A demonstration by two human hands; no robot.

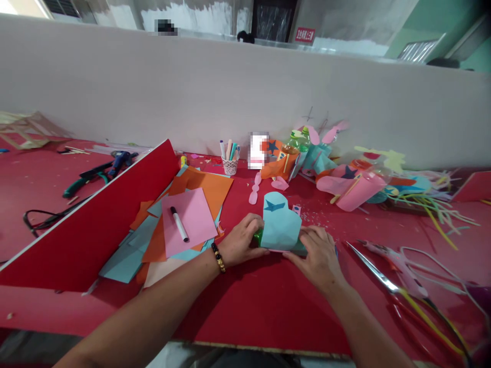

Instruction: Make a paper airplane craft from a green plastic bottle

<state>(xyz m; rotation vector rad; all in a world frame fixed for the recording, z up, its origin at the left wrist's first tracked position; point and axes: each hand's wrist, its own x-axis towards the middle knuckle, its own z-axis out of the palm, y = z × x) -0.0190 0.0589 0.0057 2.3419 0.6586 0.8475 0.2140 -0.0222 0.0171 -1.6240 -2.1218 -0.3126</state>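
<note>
On the red table in front of me lies a craft piece of light blue paper (282, 227), with a rounded upright part and a dark blue star (274, 205) on it. At its left end a bit of green plastic (258, 236) shows, like the neck of a small bottle. My left hand (248, 237) wraps its fingers and thumb round that end. The other end is gripped by my right hand (316, 253), thumb in front along the lower edge. Both hands hide much of the body under the paper.
Scissors (389, 283) and a pink glue gun (399, 263) lie at the right. Left are coloured paper sheets (199, 217), a marker (179, 225) and a slanted red board (95, 230). Behind stand a pen cup (230, 166) and paper-decorated bottles (362, 191) before a white partition (215, 92).
</note>
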